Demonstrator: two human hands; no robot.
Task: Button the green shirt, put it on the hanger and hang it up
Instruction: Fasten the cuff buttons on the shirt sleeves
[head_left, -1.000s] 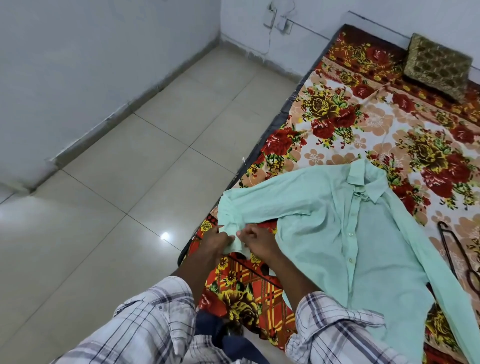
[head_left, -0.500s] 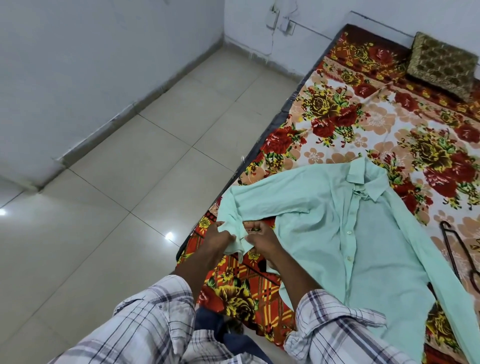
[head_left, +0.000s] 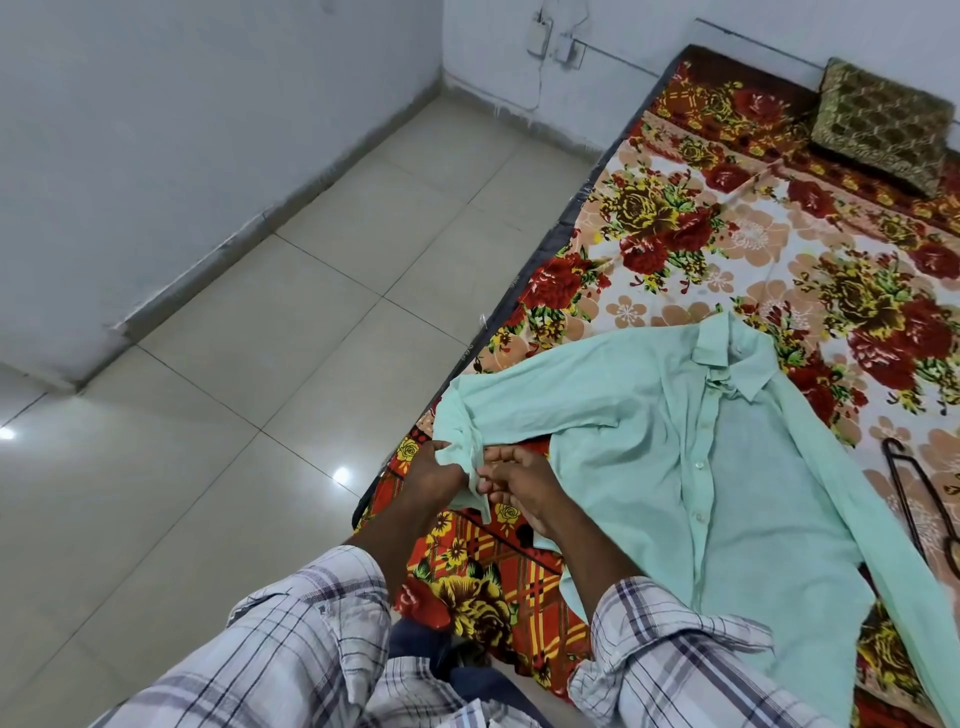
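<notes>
The green shirt lies flat on the flowered bedsheet, collar toward the far side, its front placket buttoned down the middle. Its left sleeve runs toward the bed's near-left corner. My left hand pinches the cuff of that sleeve. My right hand is at the same cuff from the other side, fingertips on the cloth edge. A dark wire hanger lies on the sheet at the right, partly under the right sleeve and cut off by the frame.
The mattress sits low on a tiled floor, its edge running diagonally at the left. A brown patterned cushion rests at the far right corner. White walls with a socket and cable stand behind.
The cuff has been lifted slightly and turned between my hands; my right fingers have spread a little. The view has shifted slightly.
</notes>
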